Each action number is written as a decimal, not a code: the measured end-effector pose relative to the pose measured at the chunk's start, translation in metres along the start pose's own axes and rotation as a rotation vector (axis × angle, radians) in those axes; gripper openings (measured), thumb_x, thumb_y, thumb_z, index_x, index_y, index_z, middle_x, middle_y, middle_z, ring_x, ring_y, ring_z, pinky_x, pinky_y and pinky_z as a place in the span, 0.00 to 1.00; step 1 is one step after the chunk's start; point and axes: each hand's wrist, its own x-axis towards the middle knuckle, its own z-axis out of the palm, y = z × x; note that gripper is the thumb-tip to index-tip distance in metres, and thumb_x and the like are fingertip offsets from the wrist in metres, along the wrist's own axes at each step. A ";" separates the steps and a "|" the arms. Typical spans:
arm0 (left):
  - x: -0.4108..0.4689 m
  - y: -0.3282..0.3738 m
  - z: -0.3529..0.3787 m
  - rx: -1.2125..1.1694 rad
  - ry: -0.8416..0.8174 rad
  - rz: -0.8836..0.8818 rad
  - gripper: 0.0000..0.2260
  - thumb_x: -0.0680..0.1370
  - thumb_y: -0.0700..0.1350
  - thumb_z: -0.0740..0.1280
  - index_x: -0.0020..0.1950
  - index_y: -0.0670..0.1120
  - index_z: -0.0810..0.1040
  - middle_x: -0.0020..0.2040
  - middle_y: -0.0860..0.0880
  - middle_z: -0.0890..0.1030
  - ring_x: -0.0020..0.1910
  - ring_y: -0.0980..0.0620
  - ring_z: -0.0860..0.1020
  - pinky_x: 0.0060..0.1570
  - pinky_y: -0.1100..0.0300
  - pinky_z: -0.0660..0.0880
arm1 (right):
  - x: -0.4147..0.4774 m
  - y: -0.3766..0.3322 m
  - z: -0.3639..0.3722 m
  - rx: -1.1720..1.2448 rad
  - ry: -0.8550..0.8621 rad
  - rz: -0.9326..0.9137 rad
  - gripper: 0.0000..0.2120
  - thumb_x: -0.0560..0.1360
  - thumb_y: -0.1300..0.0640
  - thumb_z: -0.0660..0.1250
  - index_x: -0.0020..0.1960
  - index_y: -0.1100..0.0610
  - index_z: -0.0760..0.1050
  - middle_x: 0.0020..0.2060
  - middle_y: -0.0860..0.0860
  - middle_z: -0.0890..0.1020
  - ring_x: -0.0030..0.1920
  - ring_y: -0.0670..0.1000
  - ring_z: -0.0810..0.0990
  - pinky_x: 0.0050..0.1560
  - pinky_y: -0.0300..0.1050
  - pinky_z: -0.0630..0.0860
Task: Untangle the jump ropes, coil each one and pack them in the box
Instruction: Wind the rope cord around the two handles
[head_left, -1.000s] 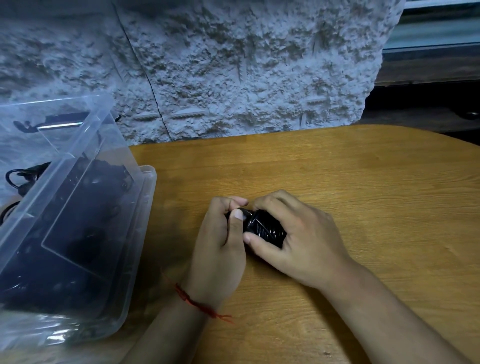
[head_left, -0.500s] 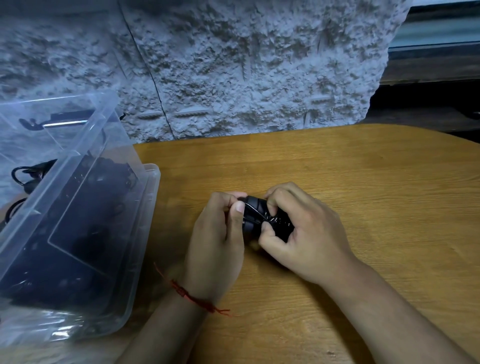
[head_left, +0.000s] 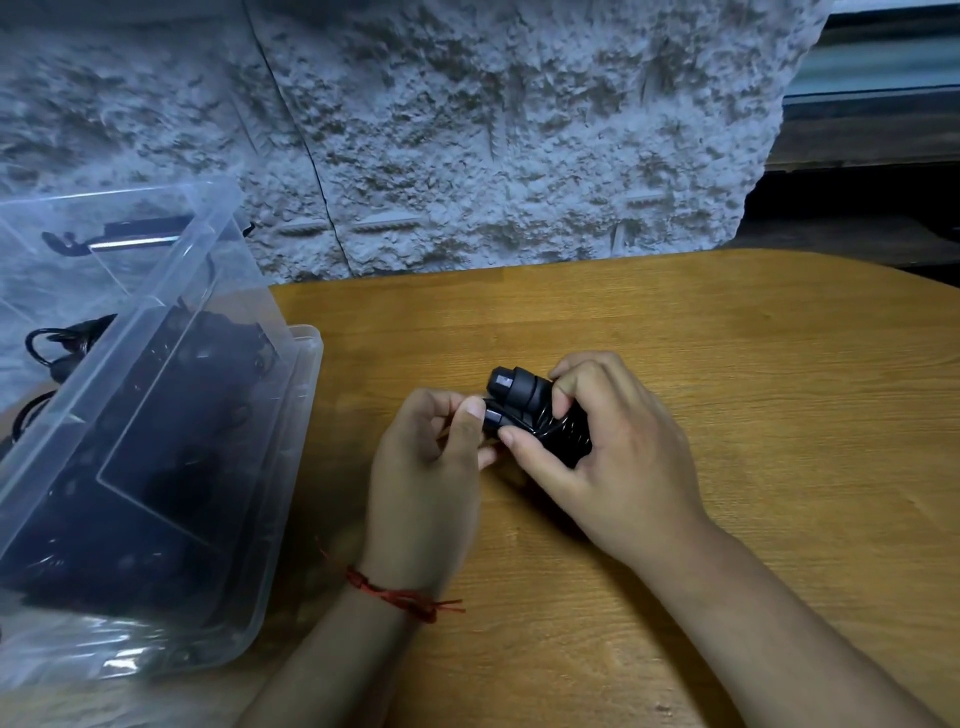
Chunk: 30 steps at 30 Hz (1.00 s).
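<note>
Within the last second the coiled jump rope (head_left: 524, 410) tipped up off the table (head_left: 727, 364), and we could see both handle ends pointing left. Right hand (head_left: 613, 457) curled round the wound cord; left hand (head_left: 423, 467) pinched the lower handle end. We judged the coil nearly secured, box (head_left: 306, 364) next.

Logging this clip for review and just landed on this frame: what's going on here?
A person is working on a black jump rope with both bare hands over a wooden table. The right hand grips the bundle, with the cord wound around the two handles. The left hand pinches the end of one handle. The clear plastic box stands to the left with dark, rope-like things already inside. This rope is not yet in it.
</note>
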 end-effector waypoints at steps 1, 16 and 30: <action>0.000 0.002 0.000 -0.065 -0.005 -0.040 0.05 0.84 0.44 0.67 0.52 0.44 0.81 0.46 0.48 0.87 0.48 0.52 0.87 0.45 0.60 0.84 | 0.000 0.000 0.000 0.010 -0.001 0.001 0.19 0.75 0.38 0.74 0.49 0.48 0.68 0.54 0.40 0.76 0.52 0.45 0.77 0.45 0.48 0.73; 0.007 -0.001 -0.006 -0.358 -0.154 -0.127 0.04 0.83 0.39 0.69 0.51 0.39 0.81 0.52 0.36 0.86 0.56 0.38 0.85 0.55 0.47 0.82 | 0.000 0.008 0.000 0.189 0.077 0.006 0.17 0.74 0.42 0.74 0.45 0.50 0.69 0.54 0.41 0.77 0.53 0.46 0.79 0.46 0.52 0.76; 0.006 -0.003 0.002 -0.725 -0.398 -0.353 0.15 0.76 0.46 0.72 0.63 0.46 0.80 0.59 0.42 0.83 0.57 0.48 0.80 0.53 0.55 0.76 | -0.002 0.005 -0.001 0.536 0.073 -0.061 0.15 0.75 0.48 0.73 0.48 0.50 0.65 0.56 0.48 0.76 0.57 0.57 0.78 0.55 0.64 0.74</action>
